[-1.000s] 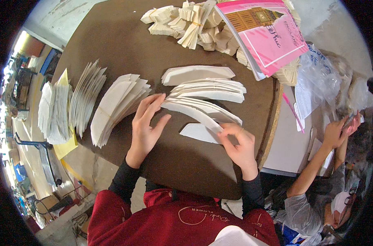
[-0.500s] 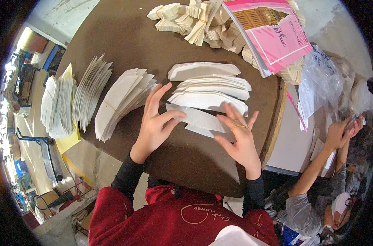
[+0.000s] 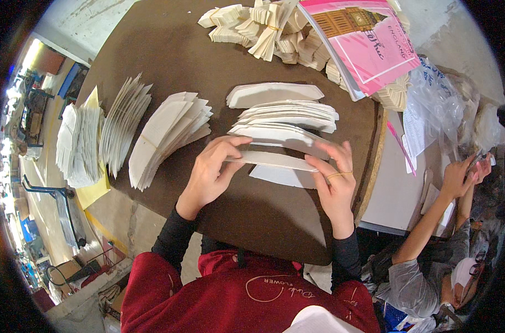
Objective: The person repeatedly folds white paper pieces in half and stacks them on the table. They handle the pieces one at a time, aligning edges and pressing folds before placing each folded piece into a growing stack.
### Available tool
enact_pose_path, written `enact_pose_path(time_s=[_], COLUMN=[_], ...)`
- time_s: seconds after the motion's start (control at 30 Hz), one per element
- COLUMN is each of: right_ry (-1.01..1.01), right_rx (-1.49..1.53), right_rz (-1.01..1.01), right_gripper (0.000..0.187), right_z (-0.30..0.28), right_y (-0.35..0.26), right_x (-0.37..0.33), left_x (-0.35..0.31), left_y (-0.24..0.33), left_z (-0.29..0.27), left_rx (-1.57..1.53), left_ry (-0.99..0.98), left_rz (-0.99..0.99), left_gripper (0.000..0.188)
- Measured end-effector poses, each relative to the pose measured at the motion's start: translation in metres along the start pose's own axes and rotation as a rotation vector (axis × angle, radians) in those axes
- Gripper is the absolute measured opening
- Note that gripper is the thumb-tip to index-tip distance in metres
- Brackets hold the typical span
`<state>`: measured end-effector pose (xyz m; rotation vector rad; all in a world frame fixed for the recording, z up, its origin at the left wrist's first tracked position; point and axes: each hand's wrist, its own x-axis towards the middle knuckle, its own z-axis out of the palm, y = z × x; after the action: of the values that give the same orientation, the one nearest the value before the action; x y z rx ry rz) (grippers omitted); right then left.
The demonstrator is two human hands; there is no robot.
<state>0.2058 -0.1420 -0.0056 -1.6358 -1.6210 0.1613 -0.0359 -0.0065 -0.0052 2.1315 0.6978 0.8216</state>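
Observation:
A thin, curved white strip [image 3: 274, 159], looking like paper or fabric, is held up by its two ends. My left hand [image 3: 209, 173] pinches its left end between thumb and fingers. At the other end, my right hand [image 3: 336, 186], with a ring on one finger, grips the strip between thumb and fingertips. Below it another white strip [image 3: 283, 176] lies flat on the brown table [image 3: 252, 216]. Just beyond my hands are a fanned pile of white strips [image 3: 288, 115] and, farther off, a separate white stack [image 3: 274, 95].
Banded bundles of white strips [image 3: 169, 133] stand at the left, with more stacks [image 3: 125, 125] beside a yellow sheet [image 3: 91, 191]. Cream bundles [image 3: 266, 33] and a pink notebook [image 3: 360, 44] lie at the back. Another person's hands [image 3: 466, 175] work at the right.
The strip between my hands has turned from lying face-up to nearly edge-on. My left fingers have folded down onto its end, and my right hand has shifted slightly right and closed on it.

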Motion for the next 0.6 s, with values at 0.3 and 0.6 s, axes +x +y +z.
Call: enact_pose_path(time_s=[0.3,0.6], right_ry=[0.156,0.051], right_rx=[0.587,0.38], right_rz=[0.518,0.151], right_gripper=[0.019,0.024], right_z=[0.006,0.005], right_y=[-0.014,-0.018], right_x=[-0.003,-0.003], left_x=[-0.009,-0.014], left_y=[0.005,0.02], left_z=[-0.005,0.023], left_rx=[-0.993,-1.283], left_ry=[-0.442,-0.737], left_rz=[-0.395,-0.717], left_gripper=[0.064,0.083])
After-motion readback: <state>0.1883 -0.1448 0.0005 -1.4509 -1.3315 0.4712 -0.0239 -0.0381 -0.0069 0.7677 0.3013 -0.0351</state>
